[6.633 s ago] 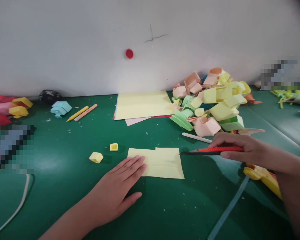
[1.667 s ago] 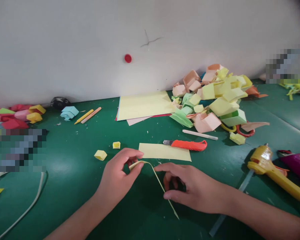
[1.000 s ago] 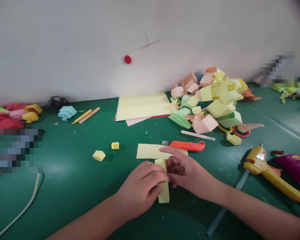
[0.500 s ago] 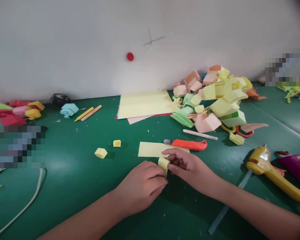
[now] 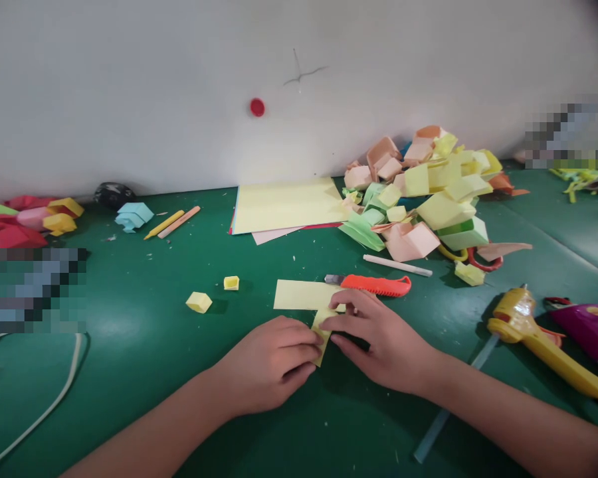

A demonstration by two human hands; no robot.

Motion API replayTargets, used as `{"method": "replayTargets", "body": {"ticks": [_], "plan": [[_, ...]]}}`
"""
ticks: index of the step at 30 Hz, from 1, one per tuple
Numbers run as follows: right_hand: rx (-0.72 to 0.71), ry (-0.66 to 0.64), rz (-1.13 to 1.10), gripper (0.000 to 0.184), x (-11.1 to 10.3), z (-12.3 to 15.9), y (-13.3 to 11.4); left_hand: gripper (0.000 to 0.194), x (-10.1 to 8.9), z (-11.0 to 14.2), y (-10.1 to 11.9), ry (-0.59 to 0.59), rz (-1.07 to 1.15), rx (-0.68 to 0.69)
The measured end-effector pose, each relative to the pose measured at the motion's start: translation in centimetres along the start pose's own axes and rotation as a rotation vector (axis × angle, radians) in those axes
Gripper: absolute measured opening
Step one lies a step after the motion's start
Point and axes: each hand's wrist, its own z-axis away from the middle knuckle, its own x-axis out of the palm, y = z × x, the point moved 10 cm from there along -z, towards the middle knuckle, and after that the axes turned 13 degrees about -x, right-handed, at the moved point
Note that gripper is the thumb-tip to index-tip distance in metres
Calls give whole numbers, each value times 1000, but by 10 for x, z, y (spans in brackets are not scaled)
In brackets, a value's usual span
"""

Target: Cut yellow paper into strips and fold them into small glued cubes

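A short strip of pale yellow paper [image 5: 317, 355] lies slanted between my two hands, its upper end reaching a longer yellow paper strip [image 5: 294, 295]. My left hand [image 5: 269, 362] has its fingers closed at the short strip's left edge, pressing or holding it. From the right, my right hand [image 5: 379, 335] touches it with a fingertip; its thumb and fingers are curved and apart. Just beyond that hand, a utility knife [image 5: 373, 285] with an orange handle rests partly on the longer strip. To the left sit two small folded yellow paper pieces, one six-sided [image 5: 199, 303], one box-like [image 5: 232, 283].
Folded paper shapes [image 5: 448, 192] are heaped at the back right, near a white pen [image 5: 397, 265]. A yellow glue gun [image 5: 533, 332] with a clear glue stick lies right, by my forearm. Stacked paper sheets [image 5: 284, 207] lie against the wall. A white cable [image 5: 62, 392] curves at left.
The short strip was curled up between both hands and now lies flatter and slanted. My left hand has shifted slightly left, and my right fingers have come over the strip.
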Motion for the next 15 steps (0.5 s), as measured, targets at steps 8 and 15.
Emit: {"method": "replayTargets", "body": {"ticks": [8,15], "plan": [[-77,-63,60,27,5,2,-4,17,-4,1,0,-10,23,68],[-85,-87,66,27,7,2,-4,13,-10,-1,-5,-10,54,70]]}}
